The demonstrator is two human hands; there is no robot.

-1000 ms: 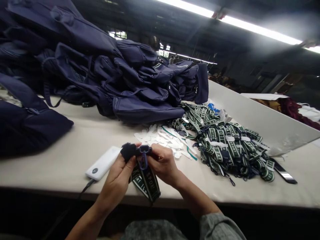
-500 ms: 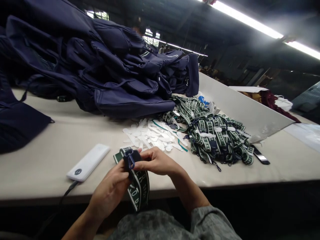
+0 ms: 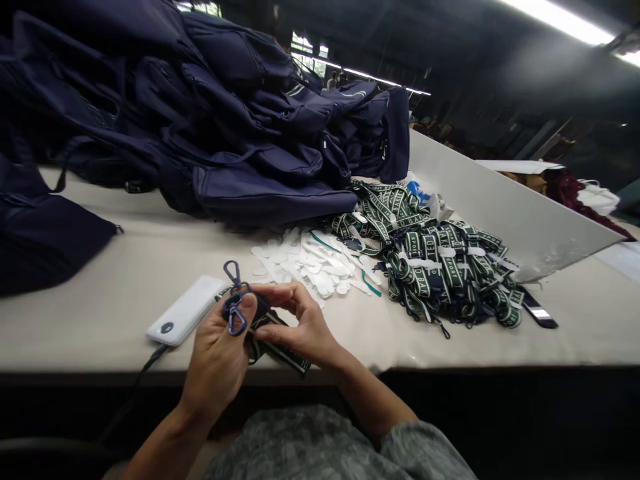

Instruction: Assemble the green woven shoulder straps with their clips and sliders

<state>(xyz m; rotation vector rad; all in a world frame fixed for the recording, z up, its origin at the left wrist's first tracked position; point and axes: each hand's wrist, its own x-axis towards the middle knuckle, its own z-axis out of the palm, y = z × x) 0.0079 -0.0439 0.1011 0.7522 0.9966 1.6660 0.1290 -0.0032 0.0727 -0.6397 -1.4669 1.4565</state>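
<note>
A dark green strap with white lettering and edge stripes (image 3: 283,352) is held between my two hands, over the table's front edge. My left hand (image 3: 217,360) grips its bundled end, thumb on top, with two navy snap hooks (image 3: 235,319) sticking out above the thumb and fingers. Pinched from the right side, the strap runs between the thumb and fingers of my right hand (image 3: 305,330). Just beyond my hands lies a pile of white strips with rounded ends (image 3: 320,267). To its right is a heap of similar lettered straps (image 3: 440,267), several with white strips around them.
Navy bags (image 3: 270,193) are piled high at the back left, and another navy bag (image 3: 50,240) lies at far left. A white power bank (image 3: 187,310) with a cable sits left of my hands. A white panel (image 3: 490,200) slants behind the straps; a dark phone-like object (image 3: 540,313) lies beside them.
My hands have turned the strap, so two hooks now show above my left thumb. The strap's hanging part has swung to the right. The view has shifted slightly.
</note>
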